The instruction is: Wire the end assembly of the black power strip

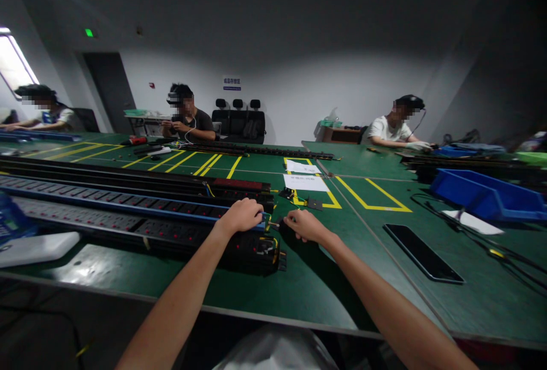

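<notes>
near the tabletop's (299, 301) front edge, left hand (241, 215) curls over blue strip (203, 215) (grip unclear, yellow wires (276, 241) exposed); right hand (306, 225) pinches dark tool (282, 224).

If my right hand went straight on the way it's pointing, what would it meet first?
Your right hand would probably meet the end of the blue-edged strip by your left hand; depth is unclear.

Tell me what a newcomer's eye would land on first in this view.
Probably the long power strips with rows of red dots, stretching in from the left. Next, the two bare hands at their near ends, in the centre: the left hand on a blue-edged strip, the right hand pinching a small dark-handled tool. Then the big blue bin at right.
</notes>
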{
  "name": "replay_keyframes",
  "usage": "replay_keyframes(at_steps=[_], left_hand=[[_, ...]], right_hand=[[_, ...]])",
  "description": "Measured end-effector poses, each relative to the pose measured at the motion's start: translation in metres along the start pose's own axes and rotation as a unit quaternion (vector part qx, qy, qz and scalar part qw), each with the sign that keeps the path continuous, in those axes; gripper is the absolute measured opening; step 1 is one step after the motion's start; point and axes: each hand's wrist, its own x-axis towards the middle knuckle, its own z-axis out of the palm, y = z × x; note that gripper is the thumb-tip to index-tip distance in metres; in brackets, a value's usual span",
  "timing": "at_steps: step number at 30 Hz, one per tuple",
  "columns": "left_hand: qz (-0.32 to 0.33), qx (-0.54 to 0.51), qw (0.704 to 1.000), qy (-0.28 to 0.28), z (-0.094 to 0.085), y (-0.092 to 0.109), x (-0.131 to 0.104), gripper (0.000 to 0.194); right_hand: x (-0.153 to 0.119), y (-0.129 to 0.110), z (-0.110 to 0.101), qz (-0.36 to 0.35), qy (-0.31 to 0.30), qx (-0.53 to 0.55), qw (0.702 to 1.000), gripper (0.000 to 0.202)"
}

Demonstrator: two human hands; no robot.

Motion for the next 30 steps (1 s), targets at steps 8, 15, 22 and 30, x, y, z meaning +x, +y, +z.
replay_keyframes(at_steps=[8,15,22,30], left_hand=[[0.004,0.005,1.0,0.002,0.0006,-0.0005,-0.0001,0.029],[0.004,0.003,1.0,0.005,0.0029,-0.002,0.0001,0.028],[0.002,0.005,1.0,0.003,0.0013,-0.0001,0.0006,0.028],[0.003,0.008,1.0,0.002,0.0008,-0.0004,0.0008,0.028]], right_hand=[[-0.0006,0.0001,0.0,0.004,0.001,-0.001,1.0,0.032],[-0.0016,-0.0005,-0.0007,-0.002,0.003,-0.001,1.0,0.033],[-0.0022,-0.0014,-0.0011,-0.002,0.002,0.005,1.0,0.033],[-0.0016,-0.0017,-0.0009,0.011,-0.002,0.001,1.0,0.033]])
